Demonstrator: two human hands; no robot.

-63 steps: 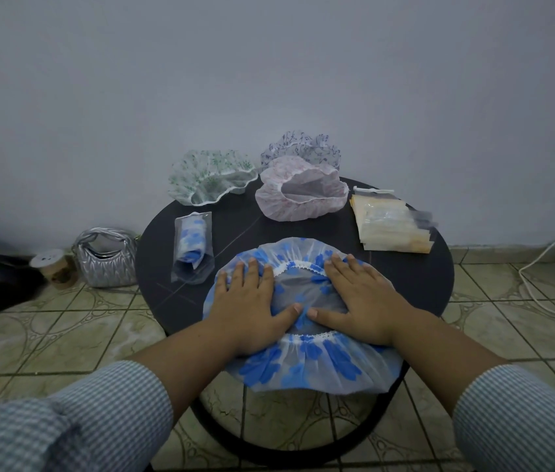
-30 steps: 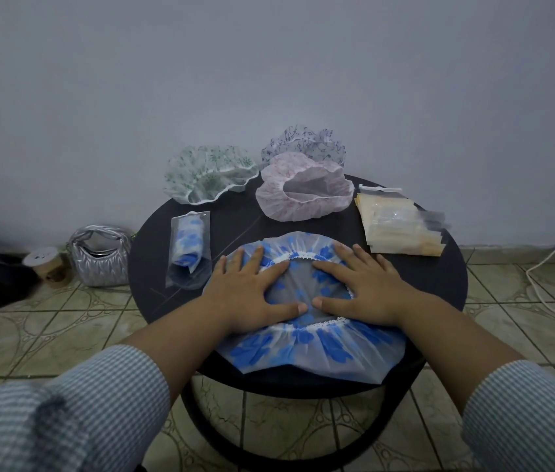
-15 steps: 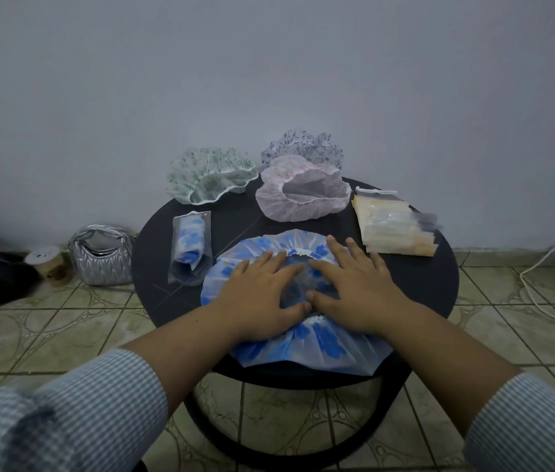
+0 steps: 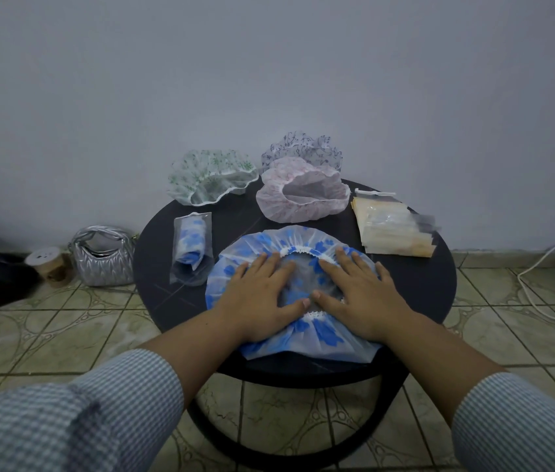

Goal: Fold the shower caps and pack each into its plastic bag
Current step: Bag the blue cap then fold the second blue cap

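Pressing the blue-flowered shower cap (image 4: pixel 303 330) flat at the tabletop's (image 4: pixel 439 291) near edge, I have my left hand (image 4: pixel 262 301) and right hand (image 4: pixel 361 298) spread, palms down — no grip. One packed cap (image 4: pixel 190 248) lies bagged just left; three caps wait behind, empty bags (image 4: pixel 392 229) right — mostly undone, I judge.

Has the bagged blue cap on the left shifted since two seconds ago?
No. The bagged blue cap lies left of the spread blue cap, below the green cap, as before.
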